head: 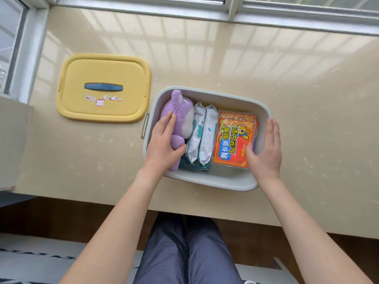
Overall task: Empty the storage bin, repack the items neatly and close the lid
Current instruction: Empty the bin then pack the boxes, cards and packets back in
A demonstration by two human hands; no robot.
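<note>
lid (pixel 103 68): yellow, on table (pixel 307 103), left of bin (pixel 213 182)
left hand (pixel 164 141): fingers (pixel 170 122) released, flat on plush (pixel 181 108)
right hand (pixel 266 152): fingers (pixel 274 130) released, thumb maybe touching orange packets (pixel 233 138)
between: white pouches (pixel 202 132)

Bin (pixel 225 181): plush toy (pixel 180 111) at 9 o'clock, 2 white packs (pixel 202 136) ctr, orange packets (pixel 231 140) at 3. L hand (pixel 164 140) flat on toy; R hand (pixel 266 148) flat at 3 o'clock wall. Lid (pixel 102 68) off, 10 o'clock.
</note>
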